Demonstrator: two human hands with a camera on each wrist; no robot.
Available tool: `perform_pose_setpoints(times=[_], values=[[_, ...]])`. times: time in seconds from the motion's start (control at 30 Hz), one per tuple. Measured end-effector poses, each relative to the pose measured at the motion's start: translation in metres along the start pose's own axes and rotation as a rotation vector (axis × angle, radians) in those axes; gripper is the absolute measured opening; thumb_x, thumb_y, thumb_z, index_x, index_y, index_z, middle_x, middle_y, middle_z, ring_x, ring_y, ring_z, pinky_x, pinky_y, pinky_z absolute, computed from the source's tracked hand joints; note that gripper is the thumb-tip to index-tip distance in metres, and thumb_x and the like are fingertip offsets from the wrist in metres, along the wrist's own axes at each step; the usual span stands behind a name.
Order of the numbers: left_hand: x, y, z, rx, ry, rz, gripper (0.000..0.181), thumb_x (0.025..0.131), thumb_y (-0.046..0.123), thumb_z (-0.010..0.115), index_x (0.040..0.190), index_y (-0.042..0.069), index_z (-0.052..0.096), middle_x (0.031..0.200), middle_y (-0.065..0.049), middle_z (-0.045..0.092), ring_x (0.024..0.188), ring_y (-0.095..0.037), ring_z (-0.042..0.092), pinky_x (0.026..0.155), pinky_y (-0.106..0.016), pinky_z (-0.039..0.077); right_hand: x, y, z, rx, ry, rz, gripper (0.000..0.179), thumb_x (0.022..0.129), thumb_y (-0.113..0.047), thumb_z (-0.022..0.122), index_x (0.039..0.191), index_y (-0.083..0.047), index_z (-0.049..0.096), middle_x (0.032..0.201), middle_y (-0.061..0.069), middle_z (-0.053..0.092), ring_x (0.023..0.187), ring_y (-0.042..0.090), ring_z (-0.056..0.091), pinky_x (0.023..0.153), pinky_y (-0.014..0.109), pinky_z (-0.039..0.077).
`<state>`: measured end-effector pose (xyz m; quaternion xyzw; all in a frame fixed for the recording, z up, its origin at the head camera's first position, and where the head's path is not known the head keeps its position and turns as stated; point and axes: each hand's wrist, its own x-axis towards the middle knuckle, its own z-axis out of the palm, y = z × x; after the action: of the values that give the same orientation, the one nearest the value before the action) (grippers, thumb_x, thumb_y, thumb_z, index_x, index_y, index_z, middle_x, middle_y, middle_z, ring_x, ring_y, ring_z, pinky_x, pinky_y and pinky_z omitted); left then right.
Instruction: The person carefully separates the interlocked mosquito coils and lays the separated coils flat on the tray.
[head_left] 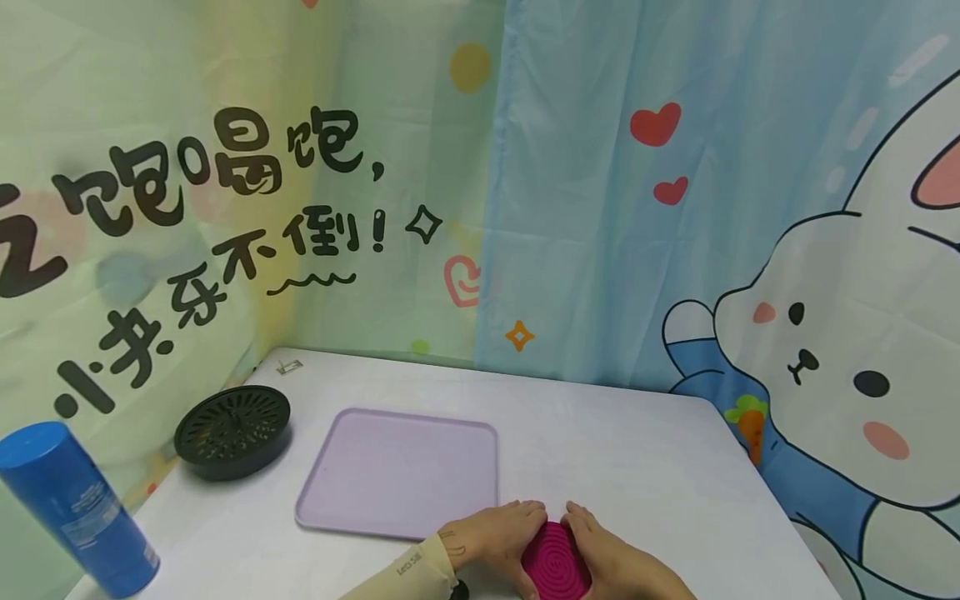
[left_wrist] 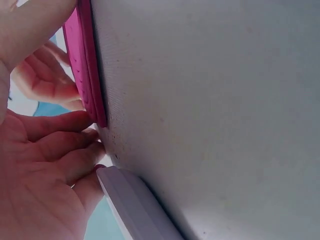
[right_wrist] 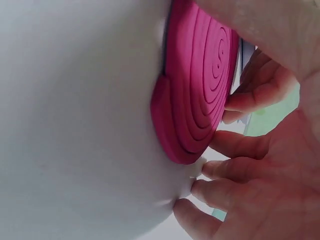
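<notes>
A magenta mat with a spiral of raised coils (head_left: pixel 556 562) lies flat on the white table between both hands. My left hand (head_left: pixel 498 536) holds its left side in the head view, thumb at the near edge and fingers at the far edge. On the opposite side my right hand (head_left: pixel 617 554) spans the rim the same way. In the right wrist view the outer end of the spiral mat (right_wrist: pixel 192 90) shows as a step, with the right index fingertip at its rim. The left little finger lies close to the lilac tray (left_wrist: pixel 135 205) in the left wrist view.
Behind the left hand lies the flat lilac tray (head_left: pixel 405 475). Farther left are a black round slotted dish (head_left: pixel 234 433) and a tilted-looking blue can (head_left: pixel 78 508). A small metal clip (head_left: pixel 289 367) lies at the back left corner. Printed curtains (head_left: pixel 570 208) hang behind the table.
</notes>
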<state>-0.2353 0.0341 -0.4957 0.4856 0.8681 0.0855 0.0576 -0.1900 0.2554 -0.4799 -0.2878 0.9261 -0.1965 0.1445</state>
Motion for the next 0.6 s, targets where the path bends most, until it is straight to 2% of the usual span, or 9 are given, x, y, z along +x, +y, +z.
perform_pose_setpoints(times=[0.07,0.17,0.3,0.4,0.6], values=[[0.0014,-0.001,0.0008,-0.011,-0.003,-0.001,0.075,0.07,0.057,0.088,0.119,0.013,0.053,0.116,0.008,0.054,0.114,0.001,0.053,0.113,-0.026,0.043,0.0017,0.0023,-0.0002,-0.022,0.017,-0.049,0.117,0.076,-0.055,0.084,0.145,0.021,0.028,0.15,0.037,0.037,0.135,0.051,0.044,0.106,0.046,0.051],[0.003,-0.002,0.0017,-0.027,-0.005,-0.008,0.076,0.069,0.055,0.089,0.119,0.011,0.052,0.112,0.008,0.052,0.106,0.003,0.052,0.113,-0.024,0.043,0.0047,0.0056,-0.0002,-0.041,0.037,-0.118,0.119,0.076,-0.055,0.084,0.143,0.024,0.026,0.14,0.03,0.046,0.126,0.04,0.054,0.101,0.041,0.055],[0.0045,-0.0015,0.0015,-0.042,0.001,-0.004,0.08,0.066,0.052,0.092,0.117,0.009,0.05,0.106,0.007,0.046,0.096,0.002,0.047,0.099,-0.013,0.045,0.0073,0.007,-0.0004,-0.018,0.037,-0.114,0.125,0.073,-0.054,0.087,0.144,0.025,0.02,0.131,0.016,0.05,0.116,0.022,0.057,0.097,0.035,0.057],[0.0053,-0.0006,0.0006,-0.051,0.01,0.002,0.081,0.063,0.05,0.095,0.114,0.009,0.047,0.103,0.007,0.04,0.092,0.001,0.042,0.087,-0.007,0.041,0.0087,0.0075,-0.0005,-0.025,0.05,-0.105,0.126,0.07,-0.054,0.089,0.144,0.022,0.021,0.128,0.011,0.05,0.114,0.017,0.056,0.097,0.034,0.056],[0.0079,-0.0006,-0.0004,-0.094,0.028,0.002,0.084,0.058,0.046,0.098,0.111,0.009,0.044,0.099,0.006,0.037,0.09,0.0,0.039,0.083,-0.006,0.039,0.0101,0.0082,-0.0011,-0.02,0.073,-0.117,0.127,0.067,-0.054,0.091,0.142,0.022,0.023,0.124,0.008,0.05,0.108,0.011,0.055,0.094,0.033,0.056]])
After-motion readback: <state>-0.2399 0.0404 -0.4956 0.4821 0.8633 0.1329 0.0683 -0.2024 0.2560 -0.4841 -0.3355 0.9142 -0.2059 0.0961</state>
